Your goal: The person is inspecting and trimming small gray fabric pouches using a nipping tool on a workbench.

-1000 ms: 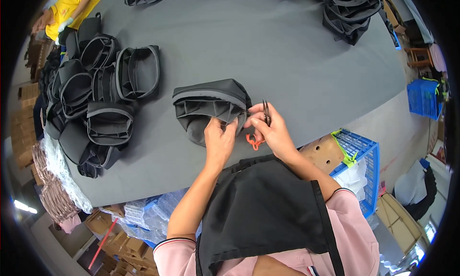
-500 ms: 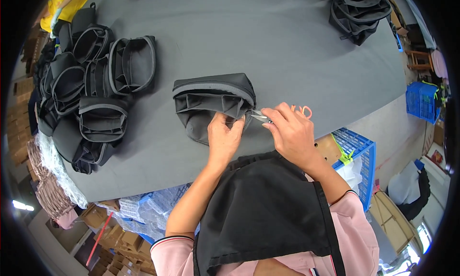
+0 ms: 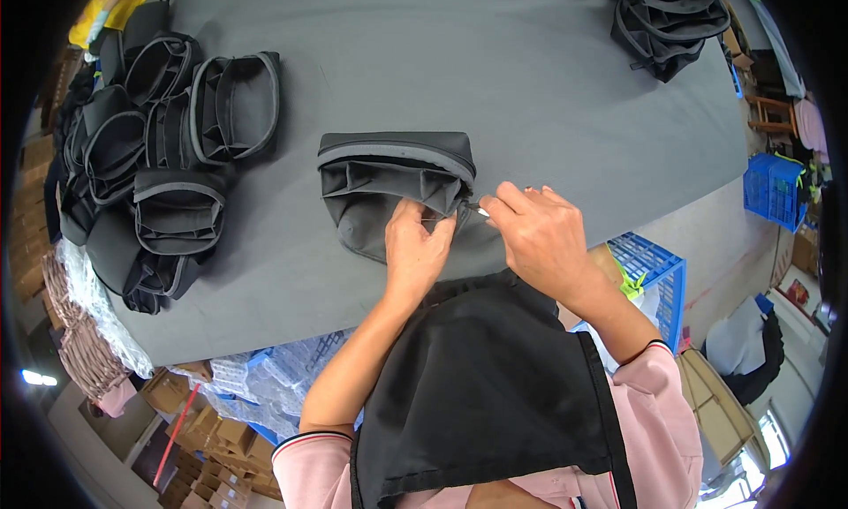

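Turned a little since half a second ago, the right hand [image 3: 539, 235] now covers most of the small cutter [image 3: 482, 211], which was easy to see then. Only a bit of pale metal pokes out on the left side of the fingers. That hand is curled up tight around the cutter, but I can't tell if the blades are open or closed. The dark bag [image 3: 375, 191] sits on the gray table [image 3: 548, 103], in front of the person, with its mouth open to the near side. Its long way goes from left to right, and little walls split up the inside. The left hand [image 3: 417, 244] reaches in from the near side and pinches the bag close to its right end, with the thumb on the right. So the left hand is the nearer one, because it touches the bag. For the right hand, the bag lies to the left and a bit farther away, with the bag's right end facing the fingers. The cutter's tip is right beside that end, but I can't tell if it touches. A heap of dark bags [image 3: 181, 156] lies on the left, and more dark bags [image 3: 667, 23] sit at the far right.
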The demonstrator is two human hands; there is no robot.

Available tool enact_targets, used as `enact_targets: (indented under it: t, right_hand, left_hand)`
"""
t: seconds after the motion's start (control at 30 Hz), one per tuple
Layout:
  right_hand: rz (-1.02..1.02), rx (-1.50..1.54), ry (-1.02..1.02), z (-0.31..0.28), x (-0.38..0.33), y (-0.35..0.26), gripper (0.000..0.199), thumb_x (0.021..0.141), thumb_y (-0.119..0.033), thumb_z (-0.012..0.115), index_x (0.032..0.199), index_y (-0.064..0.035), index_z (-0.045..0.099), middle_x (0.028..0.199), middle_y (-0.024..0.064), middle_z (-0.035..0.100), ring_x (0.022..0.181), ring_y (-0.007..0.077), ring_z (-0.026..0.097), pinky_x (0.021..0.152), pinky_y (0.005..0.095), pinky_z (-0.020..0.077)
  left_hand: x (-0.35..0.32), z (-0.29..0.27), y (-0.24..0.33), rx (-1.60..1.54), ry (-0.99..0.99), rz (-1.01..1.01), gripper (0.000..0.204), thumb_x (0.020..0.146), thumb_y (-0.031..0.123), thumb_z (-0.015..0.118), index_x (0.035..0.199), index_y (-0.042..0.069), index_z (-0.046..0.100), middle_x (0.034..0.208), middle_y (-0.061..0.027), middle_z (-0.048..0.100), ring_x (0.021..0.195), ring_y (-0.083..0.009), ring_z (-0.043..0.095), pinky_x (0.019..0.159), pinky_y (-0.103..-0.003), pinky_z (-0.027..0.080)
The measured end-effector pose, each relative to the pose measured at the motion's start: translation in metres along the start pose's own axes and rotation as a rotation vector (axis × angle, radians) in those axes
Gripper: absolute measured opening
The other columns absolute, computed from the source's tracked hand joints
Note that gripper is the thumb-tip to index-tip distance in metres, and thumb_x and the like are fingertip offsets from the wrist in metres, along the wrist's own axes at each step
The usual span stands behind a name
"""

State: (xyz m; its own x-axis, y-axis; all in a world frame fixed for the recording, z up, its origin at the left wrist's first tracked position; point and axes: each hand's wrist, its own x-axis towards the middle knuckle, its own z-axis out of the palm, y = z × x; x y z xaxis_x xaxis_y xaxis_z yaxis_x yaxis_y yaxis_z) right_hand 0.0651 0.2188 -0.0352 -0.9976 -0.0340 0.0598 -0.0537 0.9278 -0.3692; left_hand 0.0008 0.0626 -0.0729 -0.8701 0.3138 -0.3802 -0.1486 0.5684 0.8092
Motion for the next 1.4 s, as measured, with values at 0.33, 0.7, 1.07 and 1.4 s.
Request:
enact_targets:
  t: [0.33, 0.7, 1.07, 1.4]
  right_hand:
    - [0.316, 0.667, 0.256, 0.018, -0.011, -0.007, 0.021, 0.074, 0.001, 0.063, 0.095, -0.0026, 0.062, 0.074, 0.0069, 0.054, 0.057, 0.0157, 0.052, 0.052, 0.0262, 0.0407]
    - [0.243, 0.651, 0.194, 0.011, -0.014, -0.019, 0.022, 0.071, -0.006, 0.068, 0.092, -0.0057, 0.062, 0.076, 0.0050, 0.054, 0.058, 0.0213, 0.054, 0.054, 0.0299, 0.0425]
    - [0.098, 0.367, 0.189, 0.006, -0.009, -0.020, 0.024, 0.070, -0.009, 0.068, 0.093, -0.0071, 0.061, 0.077, 0.0047, 0.054, 0.060, 0.0230, 0.055, 0.054, 0.0315, 0.0430]
    - [0.063, 0.258, 0.175, 0.005, -0.005, -0.023, 0.025, 0.070, -0.007, 0.068, 0.094, -0.0071, 0.061, 0.077, 0.0053, 0.055, 0.059, 0.0242, 0.054, 0.055, 0.0322, 0.0441]
  left_hand:
    - [0.008, -0.002, -0.007, -0.128, 0.010, -0.053, 0.022, 0.074, 0.012, 0.066, 0.085, -0.007, 0.059, 0.079, -0.0132, 0.061, 0.062, -0.0182, 0.055, 0.056, -0.030, 0.043]
    - [0.029, -0.032, 0.020, -0.392, -0.303, -0.271, 0.048, 0.075, 0.031, 0.074, 0.095, -0.010, 0.059, 0.085, -0.0143, 0.063, 0.079, -0.0166, 0.057, 0.073, -0.028, 0.045]
    - [0.030, -0.032, 0.027, -0.339, -0.349, -0.282, 0.050, 0.075, 0.033, 0.074, 0.096, -0.009, 0.059, 0.086, -0.0134, 0.063, 0.081, -0.0157, 0.057, 0.074, -0.027, 0.044]
    - [0.034, -0.030, 0.025, -0.336, -0.370, -0.281, 0.051, 0.075, 0.032, 0.074, 0.098, -0.010, 0.059, 0.088, -0.0141, 0.063, 0.084, -0.0167, 0.057, 0.076, -0.028, 0.045]
